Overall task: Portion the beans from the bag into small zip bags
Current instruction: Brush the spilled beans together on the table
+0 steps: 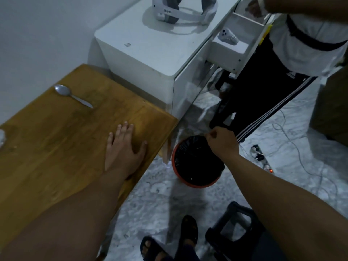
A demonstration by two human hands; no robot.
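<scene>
The left hand (124, 146) lies flat on the smooth, honey-brown wooden table (56, 147), its fingers straight and a little spread, grasping nothing. The right hand (220, 138) hangs over the round orange plastic waste bin (173, 161), which is lined with a wrinkled black bag. Its fingers are curled, thumb against forefinger, but I cannot tell if something small is pinched there. Of the beans and zip bags I can make out only a pale crumpled piece (1, 137) at the left edge of the table, cut by the frame, and I cannot say what it is. A dull metal spoon (72, 96) lies bowl-up near the far side of the table. Beside the table stands a white box-like cabinet (143, 53) with rounded corners. On top of it rests a white headset with a padded strap (169, 12). Its open drawer (231, 48) holds a small grey controller (227, 37). Another person in black striped trousers (263, 95) stands by the drawer. On the grey marbled floor (169, 200) are a power strip with thin cables (260, 157), a black plastic stool (233, 228) and dark sandals (189, 230).
</scene>
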